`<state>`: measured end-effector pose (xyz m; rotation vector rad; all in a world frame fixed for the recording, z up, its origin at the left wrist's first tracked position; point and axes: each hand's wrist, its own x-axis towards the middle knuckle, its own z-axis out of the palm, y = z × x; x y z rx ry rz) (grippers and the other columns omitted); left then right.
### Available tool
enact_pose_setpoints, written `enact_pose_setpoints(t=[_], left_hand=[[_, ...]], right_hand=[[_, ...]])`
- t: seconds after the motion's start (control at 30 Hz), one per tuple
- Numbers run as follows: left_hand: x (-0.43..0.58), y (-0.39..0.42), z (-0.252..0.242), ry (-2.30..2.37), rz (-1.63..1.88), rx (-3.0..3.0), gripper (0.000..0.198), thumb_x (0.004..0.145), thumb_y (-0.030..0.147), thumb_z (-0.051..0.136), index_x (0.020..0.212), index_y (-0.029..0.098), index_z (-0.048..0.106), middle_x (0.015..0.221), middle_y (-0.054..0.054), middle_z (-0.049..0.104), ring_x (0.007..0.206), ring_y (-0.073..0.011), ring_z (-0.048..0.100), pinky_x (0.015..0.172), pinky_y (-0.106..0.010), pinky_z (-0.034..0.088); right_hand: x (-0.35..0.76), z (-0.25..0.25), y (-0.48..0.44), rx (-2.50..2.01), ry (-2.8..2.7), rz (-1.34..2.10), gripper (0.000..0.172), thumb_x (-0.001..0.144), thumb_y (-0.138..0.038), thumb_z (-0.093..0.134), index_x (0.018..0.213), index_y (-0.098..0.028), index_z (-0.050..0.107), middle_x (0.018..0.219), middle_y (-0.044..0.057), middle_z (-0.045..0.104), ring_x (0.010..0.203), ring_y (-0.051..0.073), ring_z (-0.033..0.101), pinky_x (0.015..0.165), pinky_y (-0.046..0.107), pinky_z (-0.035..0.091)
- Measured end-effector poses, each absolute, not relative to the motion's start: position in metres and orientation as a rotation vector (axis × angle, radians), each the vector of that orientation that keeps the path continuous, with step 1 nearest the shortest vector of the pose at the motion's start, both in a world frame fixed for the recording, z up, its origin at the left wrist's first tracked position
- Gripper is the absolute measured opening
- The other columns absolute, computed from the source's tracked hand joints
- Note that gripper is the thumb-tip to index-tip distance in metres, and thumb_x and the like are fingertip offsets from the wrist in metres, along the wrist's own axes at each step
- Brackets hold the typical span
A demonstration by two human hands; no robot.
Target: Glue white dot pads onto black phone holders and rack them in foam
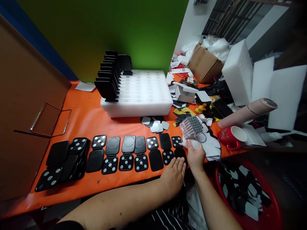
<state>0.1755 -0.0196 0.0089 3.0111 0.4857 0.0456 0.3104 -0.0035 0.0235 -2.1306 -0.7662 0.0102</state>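
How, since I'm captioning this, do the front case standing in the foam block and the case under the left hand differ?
Pose: the standing case is on edge in the foam block; the lying case is flat on the table.
Look: the lying case shows pale dots; the standing case shows none here.
Cover: the left hand hides part of the lying case, not the standing case.
Both are black.

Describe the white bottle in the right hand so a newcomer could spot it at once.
Start at the orange table and follow the row of black hinged cases to its right end. There, beside a dotted panel, the right hand grips the white bottle. Unlike the flat white pieces next to it, the bottle has a narrow nozzle pointing toward that panel.
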Motion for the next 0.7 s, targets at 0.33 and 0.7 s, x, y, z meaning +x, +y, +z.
enact_pose_setpoints(t=[0.33,0.7], left_hand=[[0.176,-0.021,0.007,0.458,0.050,3.015,0.053,0.081,0.032,0.037,0.128,0.007,0.040,0.135,-0.012,0.037,0.125,-0.0256,0.030,0.105,-0.042,0.020],[0.168,0.004,0.042,0.522,0.198,2.690,0.051,0.080,0.041,0.046,0.121,0.011,0.045,0.128,-0.011,0.045,0.115,-0.0223,0.041,0.100,-0.038,0.027]], right_hand=[[0.299,0.019,0.007,-2.105,-0.908,-0.058,0.043,0.076,-0.050,0.049,0.091,-0.012,0.063,0.085,0.013,0.066,0.079,0.023,0.060,0.072,0.031,0.043],[0.292,0.036,-0.002,-1.713,-0.349,0.408,0.036,0.071,-0.050,0.056,0.086,-0.017,0.055,0.063,-0.001,0.057,0.053,0.013,0.051,0.051,0.025,0.041]])
